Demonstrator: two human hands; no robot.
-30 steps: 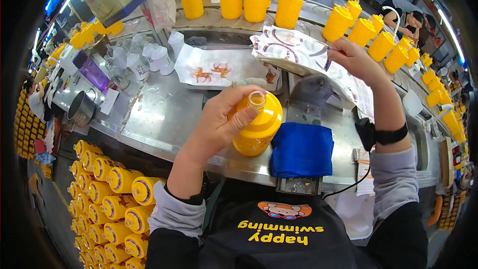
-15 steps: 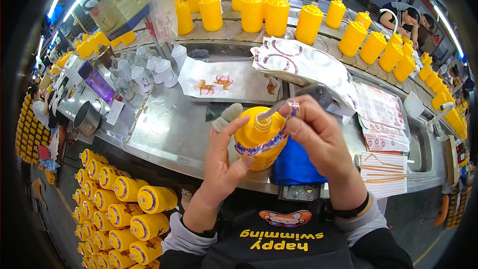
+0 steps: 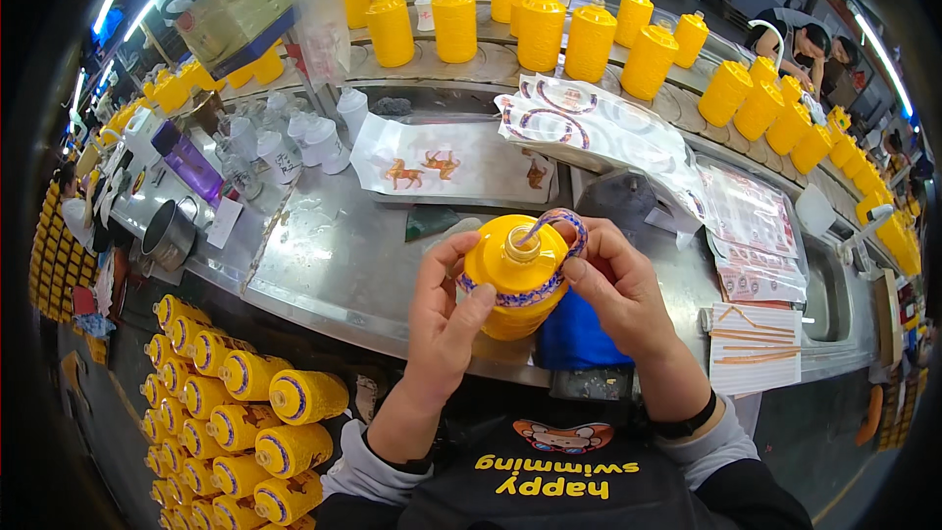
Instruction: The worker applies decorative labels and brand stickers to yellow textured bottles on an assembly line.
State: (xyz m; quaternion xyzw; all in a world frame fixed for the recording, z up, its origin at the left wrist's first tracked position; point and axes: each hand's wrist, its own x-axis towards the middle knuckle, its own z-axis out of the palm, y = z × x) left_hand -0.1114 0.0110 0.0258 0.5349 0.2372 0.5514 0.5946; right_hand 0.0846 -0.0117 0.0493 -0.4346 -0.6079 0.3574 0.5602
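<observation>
Fingers point(image 3: 473, 306) hold patterned strip point(image 3: 525, 297) (partly raised) against yellow bottle point(image 3: 508, 277).

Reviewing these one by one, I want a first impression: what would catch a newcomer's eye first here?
First, the yellow bottle near the centre, between the left hand and the right hand, with a blue-patterned band across its front and looping up on its right. Next, the row of yellow bottles curving across the back, then the stacked yellow bottles at lower left.

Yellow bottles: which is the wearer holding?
The bottle between the left hand and right hand, its patterned band curling loose on the right; the others stand beyond or lie stacked.
</observation>
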